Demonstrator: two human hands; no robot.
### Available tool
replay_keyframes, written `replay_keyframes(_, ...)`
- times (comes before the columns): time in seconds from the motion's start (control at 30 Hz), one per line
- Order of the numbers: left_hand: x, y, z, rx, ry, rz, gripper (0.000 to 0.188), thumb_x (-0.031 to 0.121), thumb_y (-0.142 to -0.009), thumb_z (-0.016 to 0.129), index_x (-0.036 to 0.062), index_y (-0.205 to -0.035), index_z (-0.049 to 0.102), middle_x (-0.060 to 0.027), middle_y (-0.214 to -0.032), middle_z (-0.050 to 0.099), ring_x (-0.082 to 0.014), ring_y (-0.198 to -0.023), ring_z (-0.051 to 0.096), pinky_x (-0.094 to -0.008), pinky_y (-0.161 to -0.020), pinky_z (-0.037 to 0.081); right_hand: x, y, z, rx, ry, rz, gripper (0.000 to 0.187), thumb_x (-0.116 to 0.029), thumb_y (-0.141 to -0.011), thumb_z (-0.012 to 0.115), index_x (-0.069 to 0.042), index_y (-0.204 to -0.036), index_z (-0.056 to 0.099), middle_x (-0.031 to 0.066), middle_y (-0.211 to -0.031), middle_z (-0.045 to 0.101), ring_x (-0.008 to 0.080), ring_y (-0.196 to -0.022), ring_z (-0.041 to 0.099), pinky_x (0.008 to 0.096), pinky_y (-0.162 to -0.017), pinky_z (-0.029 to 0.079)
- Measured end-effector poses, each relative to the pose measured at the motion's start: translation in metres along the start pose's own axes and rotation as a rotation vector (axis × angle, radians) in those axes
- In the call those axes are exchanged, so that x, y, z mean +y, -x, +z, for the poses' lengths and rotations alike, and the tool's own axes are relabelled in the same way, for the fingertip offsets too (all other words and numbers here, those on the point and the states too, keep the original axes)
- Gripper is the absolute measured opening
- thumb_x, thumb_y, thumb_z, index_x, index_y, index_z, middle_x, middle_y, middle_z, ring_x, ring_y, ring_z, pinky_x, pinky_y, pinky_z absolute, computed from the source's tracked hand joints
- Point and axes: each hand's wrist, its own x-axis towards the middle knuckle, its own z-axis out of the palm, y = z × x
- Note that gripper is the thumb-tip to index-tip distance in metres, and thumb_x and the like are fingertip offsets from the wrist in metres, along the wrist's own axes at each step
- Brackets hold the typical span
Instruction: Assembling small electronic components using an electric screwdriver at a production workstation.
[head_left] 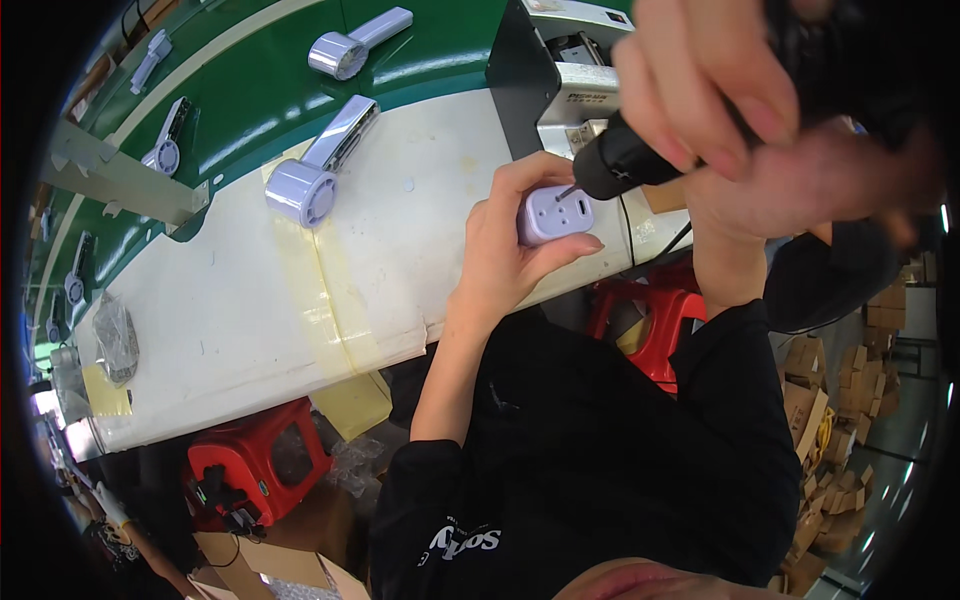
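A lilac part (540, 226) is held above the right half of the white table (230, 290), its end face turned up; a dark slot and several small holes can be seen in that face. The black driver (608, 168) is brought in from the right, its bit set at one of the holes, apparently touching. The work seems to be caught midway through one fastening: whether the other holes are already filled cannot be told, and at least this one is judged unfinished.

The part is gripped by the left hand (497, 238), closed firmly, the thumb laid along the near side and the fingers curled around the left and far sides. The left forearm is angled forward from the near edge. The driver's body is wrapped by the fingers of the right hand (695, 85), which is raised high and partly blurred; the right wrist is lifted above the sleeve.

Farther left on the table, a fan (303, 190) is laid down, clear of both hands; how complete it is cannot be judged. More fans are spread along the green belt (440, 60) beyond. A machine (535, 85) is placed on the far side of the part.
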Motion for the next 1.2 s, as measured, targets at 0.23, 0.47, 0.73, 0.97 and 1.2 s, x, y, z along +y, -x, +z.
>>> replay_keyframes(0.23,-0.007,-0.005,0.008,0.038,-0.042,0.127,0.066,0.041,-0.073,0.071,0.0016,-0.115,0.038,-0.0129,-0.089,0.057,-0.0165,-0.076,0.056,-0.0258,-0.067,0.045,0.003,-0.002,-0.030,0.009,0.128,-0.003,0.062,-0.071,-0.080,0.038,-0.010,-0.089,0.039,-0.0017,-0.055,0.036,0.0072,-0.038,0.032,0.0216,-0.037,0.029)
replay_keyframes(0.47,-0.008,-0.009,0.007,-0.021,-0.077,0.106,0.056,0.042,-0.079,0.066,0.0032,-0.110,0.040,-0.0140,-0.090,0.056,-0.0149,-0.069,0.054,-0.0242,-0.061,0.044,0.037,-0.008,-0.038,-0.009,-0.014,-0.100,0.060,-0.069,-0.082,0.037,-0.010,-0.088,0.041,-0.0015,-0.053,0.036,0.0073,-0.037,0.033,0.0221,-0.035,0.028)
replay_keyframes(0.73,-0.012,-0.005,0.006,-0.012,-0.078,0.142,0.055,0.042,-0.078,0.066,0.0033,-0.107,0.041,-0.0140,-0.091,0.056,-0.0137,-0.067,0.054,-0.0231,-0.059,0.044,0.036,0.007,-0.039,-0.117,-0.399,-0.049,0.057,-0.067,-0.084,0.037,-0.010,-0.087,0.040,-0.0003,-0.051,0.036,0.0081,-0.035,0.033,0.0219,-0.034,0.029)
replay_keyframes(0.97,-0.001,-0.009,0.009,0.006,0.004,0.051,0.054,0.030,-0.066,0.077,0.0061,-0.106,0.049,-0.0083,-0.095,0.060,-0.0222,-0.076,0.059,-0.0278,-0.066,0.048,-0.023,0.003,-0.025,-0.107,0.016,0.102,0.061,-0.071,-0.080,0.037,-0.011,-0.091,0.041,-0.0026,-0.056,0.036,0.0066,-0.040,0.034,0.0214,-0.039,0.028)
replay_keyframes(1.2,-0.001,-0.009,0.006,-0.001,-0.055,0.063,0.050,0.030,-0.071,0.074,0.0055,-0.106,0.048,-0.0086,-0.095,0.060,-0.0194,-0.076,0.058,-0.0266,-0.067,0.047,-0.022,-0.009,0.017,-0.012,-0.121,0.066,0.056,-0.066,-0.084,0.038,-0.010,-0.087,0.038,0.0002,-0.053,0.037,0.0084,-0.036,0.034,0.0215,-0.036,0.030)
